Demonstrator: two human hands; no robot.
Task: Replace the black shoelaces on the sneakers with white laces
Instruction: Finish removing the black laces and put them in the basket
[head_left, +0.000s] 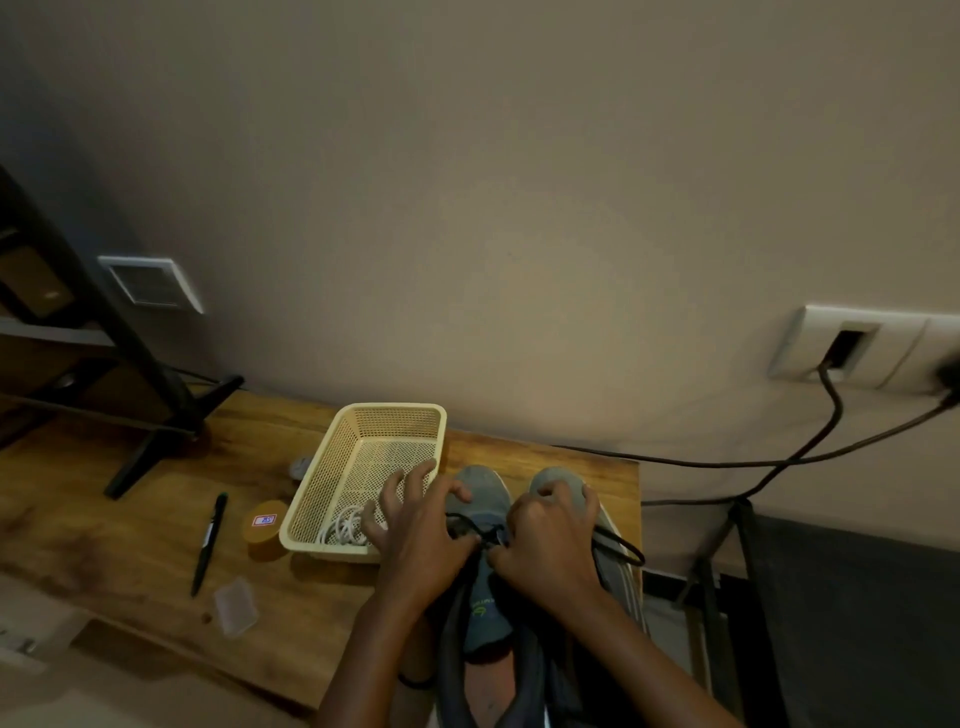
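Note:
Two grey sneakers stand side by side at the right end of the wooden table, toes toward the wall. On the left sneaker (480, 499), my left hand (421, 530) and my right hand (550, 540) meet over the black lace (488, 535); each pinches it between thumb and forefinger. My left hand's other fingers spread over the basket's edge. My right hand covers much of the right sneaker (558, 480), whose black lace loop (626, 551) hangs off its right side. White laces (345, 527) lie coiled in the near corner of the cream basket (332, 457).
On the wooden table (156, 519) left of the basket lie a black pen (210, 540), a round tan container (266, 527) and a small clear case (236, 605). A black stand's foot (150, 447) rests at the back left. Black cables (779, 460) hang from wall sockets at right.

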